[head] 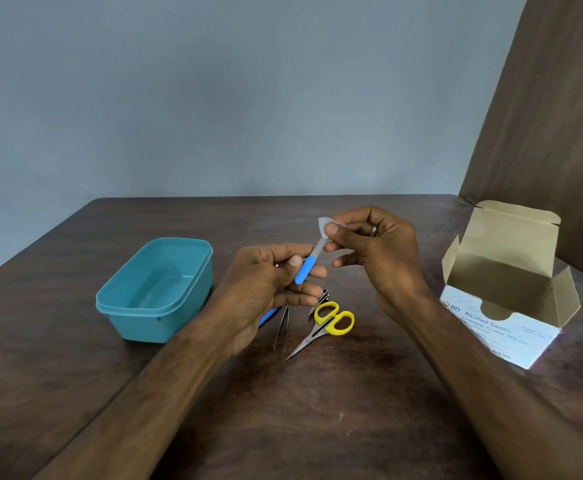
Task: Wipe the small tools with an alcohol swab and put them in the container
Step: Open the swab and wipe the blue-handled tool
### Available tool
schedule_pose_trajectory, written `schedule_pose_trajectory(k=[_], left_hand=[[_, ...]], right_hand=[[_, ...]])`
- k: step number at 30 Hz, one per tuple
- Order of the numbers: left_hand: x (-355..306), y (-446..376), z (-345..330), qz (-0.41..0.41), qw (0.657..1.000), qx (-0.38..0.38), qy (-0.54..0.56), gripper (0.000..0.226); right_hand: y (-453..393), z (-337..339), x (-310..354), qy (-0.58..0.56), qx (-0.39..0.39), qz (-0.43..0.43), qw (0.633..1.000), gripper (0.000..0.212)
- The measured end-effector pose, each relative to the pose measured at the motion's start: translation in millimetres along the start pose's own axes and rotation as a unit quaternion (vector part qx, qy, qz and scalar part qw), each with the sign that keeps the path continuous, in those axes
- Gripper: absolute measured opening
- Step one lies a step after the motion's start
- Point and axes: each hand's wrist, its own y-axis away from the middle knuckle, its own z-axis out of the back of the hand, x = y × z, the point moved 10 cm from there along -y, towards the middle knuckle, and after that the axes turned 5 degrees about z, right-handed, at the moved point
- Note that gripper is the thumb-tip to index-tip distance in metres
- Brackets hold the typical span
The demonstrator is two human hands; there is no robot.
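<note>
Your right hand (376,252) pinches a white alcohol swab (328,226) between thumb and fingers around the metal tip of a blue-handled file (306,268), whose handle your left hand (269,289) grips between thumb and fingers above the bench (318,410). Just below your left hand lie yellow-handled scissors (330,322), tweezers (281,327), a nail clipper (321,299) and a second blue-handled tool (268,316), partly hidden by the palm. Left of that hand, near it, sits the open teal container (155,289). Well to the right of your right hand stands an open box of alcohol swabs (505,306).
</note>
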Motion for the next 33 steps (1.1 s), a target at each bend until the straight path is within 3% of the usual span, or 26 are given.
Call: schedule_pose_trajectory(k=[5,10,15,22,28,33], left_hand=[[-6,2,3,-0.025,0.999,-0.039,-0.016,0.023],[-6,1,16,-0.018,0.995,-0.087,0.036,0.019],[-2,1,10,0.006,0.995,-0.055,0.08,0.023],[-1,1,9,0.012,0.996,-0.052,0.078,0.027],[-2,2,9,0.005,0.996,-0.052,0.072,0.027],[-2,2,7,0.014,0.997,-0.04,0.071,0.027]], right_hand=[[2,-3,-4,0.017,0.024,-0.016,0.999,0.01],[2,-9,-5,0.008,0.05,-0.032,0.998,0.01],[9,-27,-8,0.071,0.122,-0.029,0.99,0.01],[6,-19,1,0.062,0.082,0.006,0.995,0.01],[8,-23,0,0.074,0.103,-0.002,0.992,0.008],[5,-13,5,0.048,0.057,0.01,0.997,0.011]])
